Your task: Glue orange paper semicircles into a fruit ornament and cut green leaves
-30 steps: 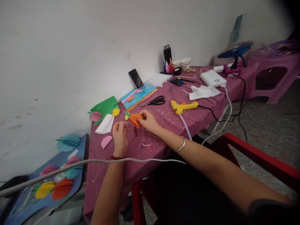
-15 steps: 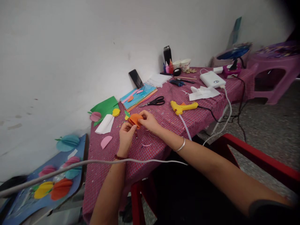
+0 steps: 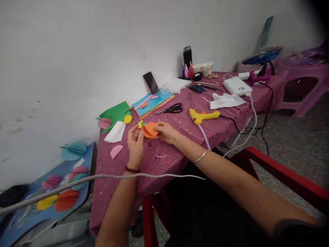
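Big checked table [image 3: 102, 202] in front of us here, a pink stool [image 3: 295, 72] cut off at the far right. The left hand [image 3: 135, 145] pinches one side of the orange paper fruit [image 3: 151, 129], the right hand [image 3: 168, 133] pinches the other; it's right between them, its far side hidden. Two cups [image 3: 207, 69] carry print too tiny to read!

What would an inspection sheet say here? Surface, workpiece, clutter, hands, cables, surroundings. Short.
Surface: red-checked tablecloth, small scraps on it.
Workpiece: orange paper piece, layered, green bit at its top.
Clutter: black scissors, yellow glue gun, phone against the wall.
Hands: left hand and right hand both hold the orange paper piece.
Cables: black cord from the glue gun; pale cable crosses the foreground.
Surroundings: red chair, pink stool.
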`<state>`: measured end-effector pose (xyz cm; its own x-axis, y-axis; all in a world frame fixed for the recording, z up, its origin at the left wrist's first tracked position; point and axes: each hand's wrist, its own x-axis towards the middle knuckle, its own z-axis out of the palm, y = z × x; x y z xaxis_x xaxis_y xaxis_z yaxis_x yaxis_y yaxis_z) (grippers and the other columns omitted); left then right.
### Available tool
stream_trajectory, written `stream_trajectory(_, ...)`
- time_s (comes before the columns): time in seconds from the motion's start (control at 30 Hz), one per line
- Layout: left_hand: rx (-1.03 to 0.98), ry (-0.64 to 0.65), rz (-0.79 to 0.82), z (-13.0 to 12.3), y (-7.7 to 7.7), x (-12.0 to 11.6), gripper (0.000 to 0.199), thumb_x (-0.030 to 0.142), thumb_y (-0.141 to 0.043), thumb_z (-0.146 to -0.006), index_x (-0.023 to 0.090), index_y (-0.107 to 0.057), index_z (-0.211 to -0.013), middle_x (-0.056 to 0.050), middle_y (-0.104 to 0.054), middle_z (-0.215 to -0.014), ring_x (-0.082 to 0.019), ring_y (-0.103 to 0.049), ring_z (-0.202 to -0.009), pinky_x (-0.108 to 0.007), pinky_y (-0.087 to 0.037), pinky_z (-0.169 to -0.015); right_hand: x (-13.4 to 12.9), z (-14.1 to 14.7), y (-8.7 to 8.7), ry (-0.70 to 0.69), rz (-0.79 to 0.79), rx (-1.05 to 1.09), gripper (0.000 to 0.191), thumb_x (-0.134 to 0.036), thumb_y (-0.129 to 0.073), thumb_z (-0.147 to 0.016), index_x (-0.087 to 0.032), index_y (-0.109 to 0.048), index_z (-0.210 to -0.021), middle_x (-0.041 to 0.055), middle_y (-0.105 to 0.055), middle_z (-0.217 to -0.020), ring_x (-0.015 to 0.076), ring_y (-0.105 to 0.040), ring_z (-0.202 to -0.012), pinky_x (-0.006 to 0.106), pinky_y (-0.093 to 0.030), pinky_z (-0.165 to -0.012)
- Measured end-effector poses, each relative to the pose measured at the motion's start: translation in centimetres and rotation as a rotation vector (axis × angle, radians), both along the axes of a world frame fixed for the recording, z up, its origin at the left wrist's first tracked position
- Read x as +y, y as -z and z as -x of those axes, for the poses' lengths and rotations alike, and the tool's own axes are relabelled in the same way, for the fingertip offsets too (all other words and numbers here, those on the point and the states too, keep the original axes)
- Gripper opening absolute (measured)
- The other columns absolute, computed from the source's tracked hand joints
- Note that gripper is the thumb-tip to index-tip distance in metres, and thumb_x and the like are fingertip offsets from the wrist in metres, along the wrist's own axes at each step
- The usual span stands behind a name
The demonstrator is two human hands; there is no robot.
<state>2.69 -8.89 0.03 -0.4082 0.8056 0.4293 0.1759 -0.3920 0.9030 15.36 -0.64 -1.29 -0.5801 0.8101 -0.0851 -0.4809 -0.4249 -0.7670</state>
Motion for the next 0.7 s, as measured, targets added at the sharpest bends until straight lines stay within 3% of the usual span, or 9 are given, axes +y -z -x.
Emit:
stream_trajectory(0.07, 0.087, -0.036, -0.014, 0.0, -0.2, -0.2, 0.039, 0.038, -0.068, -0.083, 0.023, -0.062, -0.118, 0.0, -0.066, -0.08, -0.013, -0.064, -0.07, -0.024, -0.054, -0.067, 0.1, 0.0, 0.1, -0.019, 0.028, 0.016, 0.018, -0.007, -0.064, -0.075, -0.018, -0.05, -0.078, -0.0014, -0.062, -0.068, 0.0107, -0.061, -0.055, 0.019, -0.053, -0.044)
stream_trajectory(0.2, 0.238, -0.086, -0.015, 0.2, 0.0, -0.3, 0.023, 0.035, -0.064, -0.085, 0.019, -0.071, -0.101, -0.007, -0.07, -0.102, -0.018, -0.065, -0.096, -0.03, -0.051, -0.088, 0.0, 0.0, 0.1, -0.034, 0.041, 0.07, 0.018, -0.005, -0.065, -0.075, -0.017, -0.051, -0.078, -0.0011, -0.063, -0.071, 0.0092, -0.061, -0.054, 0.018, -0.054, -0.046)
stream_trajectory(0.43, 0.129, 0.034, 0.004, -0.5, 0.1, -0.1, 0.047, 0.017, -0.082, -0.065, 0.022, -0.068, -0.109, -0.006, -0.07, -0.105, -0.018, -0.067, -0.097, -0.03, -0.053, -0.088, 0.0, -0.3, 0.0, -0.052, 0.06, 0.12, 0.013, -0.003, -0.059, -0.078, -0.015, -0.056, -0.082, -0.002, -0.062, -0.065, 0.008, -0.058, -0.05, 0.016, -0.052, -0.044)
stream_trajectory(0.7, 0.051, 0.147, 0.003, -0.7, 0.0, -0.1, 0.056, 0.01, -0.079, -0.067, 0.025, -0.063, -0.118, -0.008, -0.067, -0.119, -0.019, -0.064, -0.11, -0.03, -0.051, -0.095, -0.1, -0.5, -0.1, -0.06, 0.084, 0.146, 0.014, -0.002, -0.056, -0.078, -0.016, -0.056, -0.079, -0.0024, -0.062, -0.062, 0.0081, -0.058, -0.05, 0.015, -0.051, -0.044)
